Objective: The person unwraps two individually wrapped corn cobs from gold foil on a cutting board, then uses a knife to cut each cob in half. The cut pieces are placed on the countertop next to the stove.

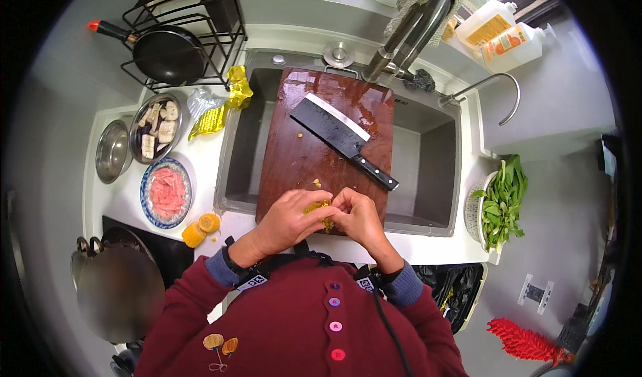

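Observation:
My left hand (pixel 296 216) holds a small piece in shiny yellow-gold wrapping (pixel 325 215) at the near edge of a wet wooden cutting board (pixel 286 171). The fingertips of my right hand (pixel 355 215) pinch at the right side of that piece. What lies inside the wrapping is hidden by my fingers. Beyond my hands, a black-bladed cleaver (pixel 333 128) lies flat across the board, its handle towards the right edge. Small yellow crumbs (pixel 316 182) are on the board just past my fingers. The board rests across the sink.
Left of the sink (pixel 419 176) are gold wrappers (pixel 208 121), a bowl of cut eggplant (pixel 160 130), an empty metal bowl (pixel 111 151), a plate of pink strips (pixel 168 191) and corn pieces (pixel 200 230). A faucet (pixel 391 61) rises behind; a basket of greens (pixel 501 206) stands right.

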`<action>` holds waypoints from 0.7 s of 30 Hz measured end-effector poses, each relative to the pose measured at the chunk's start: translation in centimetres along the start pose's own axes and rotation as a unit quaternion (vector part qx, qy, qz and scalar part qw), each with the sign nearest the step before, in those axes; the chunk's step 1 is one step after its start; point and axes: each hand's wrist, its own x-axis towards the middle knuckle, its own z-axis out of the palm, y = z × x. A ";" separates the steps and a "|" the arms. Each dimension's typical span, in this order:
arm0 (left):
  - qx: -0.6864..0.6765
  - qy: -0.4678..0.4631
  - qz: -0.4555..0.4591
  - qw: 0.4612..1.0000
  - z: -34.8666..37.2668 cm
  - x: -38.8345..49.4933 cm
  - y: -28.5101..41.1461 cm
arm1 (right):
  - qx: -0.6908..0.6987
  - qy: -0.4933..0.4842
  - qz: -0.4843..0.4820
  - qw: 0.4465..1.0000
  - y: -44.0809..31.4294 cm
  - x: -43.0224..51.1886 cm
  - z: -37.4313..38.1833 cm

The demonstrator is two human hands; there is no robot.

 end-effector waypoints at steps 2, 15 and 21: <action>-0.028 -0.014 -0.050 0.998 -0.6 0.2 0.6 | -0.011 -0.022 -0.017 1.000 0.1 0.3 -0.1; 0.006 -0.068 -0.112 0.991 -2.0 0.3 1.5 | 0.016 -0.063 -0.168 0.984 0.5 -0.3 0.9; 0.045 -0.087 -0.091 0.991 -2.3 0.4 1.6 | -0.052 -0.067 -0.185 0.979 0.4 0.0 1.3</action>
